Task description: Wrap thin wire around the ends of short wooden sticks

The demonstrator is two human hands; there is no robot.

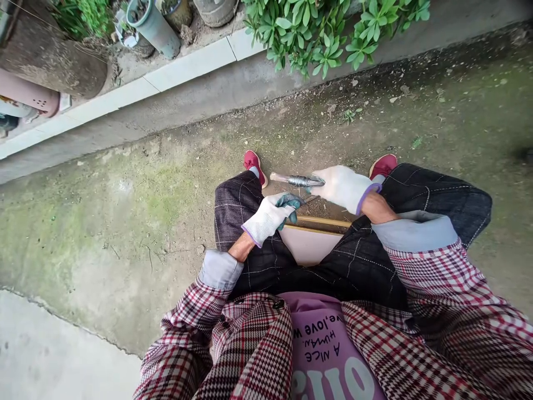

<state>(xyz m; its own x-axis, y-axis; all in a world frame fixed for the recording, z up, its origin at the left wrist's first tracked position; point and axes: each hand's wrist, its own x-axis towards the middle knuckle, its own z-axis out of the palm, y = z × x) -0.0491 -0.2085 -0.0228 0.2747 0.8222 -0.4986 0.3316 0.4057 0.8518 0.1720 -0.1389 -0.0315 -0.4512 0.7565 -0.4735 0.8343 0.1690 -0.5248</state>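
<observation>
Two hands in white knitted gloves with purple cuffs are at work between the knees of a seated person; the head view is the only view.

The right hand (342, 187) is closed around one end of a grey metal rod (296, 180). Its fingers (320, 181) wrap the rod's near end, and the rest of the rod sticks out from the fingertips toward the person's left side. The rod lies almost level, above the ground and between the two red shoes (255, 164). Its middle part looks wound or ribbed, but I cannot tell the detail.

The left hand (270, 218) is lower and nearer to the body, and it is closed on a teal cloth (291, 203). The cloth comes out bunched from its curled fingers (280, 204), just under the rod. Whether the cloth touches the rod, I cannot tell.

Under both hands, a yellowish wooden stick (322, 222) lies across the gap between the legs, on the edge of a pale pink board (308, 244). The person wears dark checked trousers (237, 205) and a red plaid jacket (437, 289). The ground (125, 222) is bare concrete with green moss. Beyond a pale kerb (187, 66) stand several pots (156, 28) and a leafy green plant (325, 33).
</observation>
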